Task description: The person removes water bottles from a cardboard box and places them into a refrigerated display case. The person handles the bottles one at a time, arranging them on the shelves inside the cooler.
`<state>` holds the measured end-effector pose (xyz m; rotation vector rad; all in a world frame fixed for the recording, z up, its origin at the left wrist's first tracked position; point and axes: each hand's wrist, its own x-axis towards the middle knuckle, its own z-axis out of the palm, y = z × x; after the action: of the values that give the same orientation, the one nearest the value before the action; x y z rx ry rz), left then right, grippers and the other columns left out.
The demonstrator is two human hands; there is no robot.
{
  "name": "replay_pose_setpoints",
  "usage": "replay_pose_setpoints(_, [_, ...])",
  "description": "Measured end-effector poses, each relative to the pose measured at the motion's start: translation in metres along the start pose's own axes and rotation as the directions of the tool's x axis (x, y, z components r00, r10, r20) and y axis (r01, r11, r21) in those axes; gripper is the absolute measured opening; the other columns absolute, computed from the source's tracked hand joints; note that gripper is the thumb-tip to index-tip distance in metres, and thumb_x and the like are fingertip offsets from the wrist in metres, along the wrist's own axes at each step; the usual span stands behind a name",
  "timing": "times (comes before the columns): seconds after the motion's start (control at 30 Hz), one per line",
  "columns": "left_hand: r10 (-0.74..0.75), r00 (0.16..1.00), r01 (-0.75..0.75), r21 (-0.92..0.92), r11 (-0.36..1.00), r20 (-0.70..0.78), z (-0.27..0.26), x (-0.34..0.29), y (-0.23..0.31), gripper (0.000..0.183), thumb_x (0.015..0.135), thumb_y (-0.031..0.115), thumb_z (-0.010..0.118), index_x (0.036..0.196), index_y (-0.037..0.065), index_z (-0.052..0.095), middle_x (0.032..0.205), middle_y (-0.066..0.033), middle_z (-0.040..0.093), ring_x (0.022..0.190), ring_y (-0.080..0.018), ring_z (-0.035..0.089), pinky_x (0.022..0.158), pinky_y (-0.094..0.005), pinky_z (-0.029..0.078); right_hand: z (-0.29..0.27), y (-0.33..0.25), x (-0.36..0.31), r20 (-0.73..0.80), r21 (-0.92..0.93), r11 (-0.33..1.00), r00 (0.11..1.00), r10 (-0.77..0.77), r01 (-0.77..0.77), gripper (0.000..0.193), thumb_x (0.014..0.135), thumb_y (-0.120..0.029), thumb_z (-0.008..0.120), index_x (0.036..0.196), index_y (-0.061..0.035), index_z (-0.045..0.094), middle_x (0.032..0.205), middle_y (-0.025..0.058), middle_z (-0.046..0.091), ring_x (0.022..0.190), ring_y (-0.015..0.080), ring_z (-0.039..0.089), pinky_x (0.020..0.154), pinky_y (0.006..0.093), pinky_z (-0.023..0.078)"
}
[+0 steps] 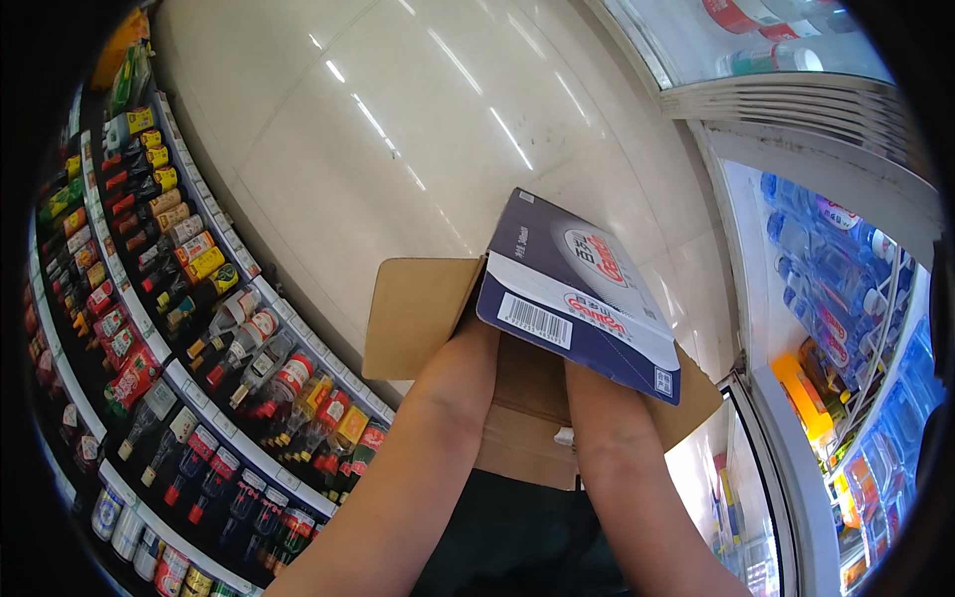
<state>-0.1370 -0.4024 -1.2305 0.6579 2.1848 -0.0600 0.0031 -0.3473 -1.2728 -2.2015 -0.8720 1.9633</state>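
Observation:
In front of me is a cardboard box [542,244], its outside printed dark blue and white with a barcode on one panel. Its brown flaps stand open, one sticking out to the left [418,313]. Both my left forearm [438,418] and my right forearm [622,448] reach up into the box's opening. The raised printed panel covers my left hand and my right hand, so neither their fingers nor anything they may hold shows. Whatever the box contains is hidden too.
On the left, curved-looking shelves [214,209] carry rows of sauce bottles, jars, packets and cans. To the right stands an open drinks fridge [741,259] with bottled water [821,254] on racks. Pale glossy floor tiles [328,129] lie between them.

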Motion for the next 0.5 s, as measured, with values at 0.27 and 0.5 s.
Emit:
replay_pose_setpoints(0.27, [-0.009, 0.998, 0.01, -0.029, 1.0, 0.058, -0.034, -0.007, 0.01, 0.061, 0.09, 0.053, 0.058, 0.113, -0.003, 0.066, 0.115, -0.0267, 0.068, 0.109, -0.0378, 0.067, 0.09, -0.0435, 0.054, 0.002, -0.009, -0.007, 0.181, 0.262, 0.944, 0.971, 0.155, -0.199, 0.046, 0.095, -0.046, 0.06, 0.13, -0.0146, 0.059, 0.106, 0.0065, 0.068, 0.093, 0.022, 0.068, 0.077, 0.0406, 0.058])
replay_pose_setpoints(0.5, [-0.059, 0.965, 0.099, -0.149, 0.984, 0.255, -0.125, -0.072, 0.058, 0.072, 0.09, 0.062, 0.057, 0.112, -0.006, 0.066, 0.116, -0.0289, 0.067, 0.11, -0.0376, 0.067, 0.09, -0.043, 0.054, -0.017, -0.067, -0.114, 0.268, 0.177, 0.891, 0.892, 0.365, -0.418, 0.054, 0.093, -0.062, 0.057, 0.125, -0.0178, 0.06, 0.105, 0.0053, 0.068, 0.088, 0.0201, 0.068, 0.073, 0.0428, 0.058])
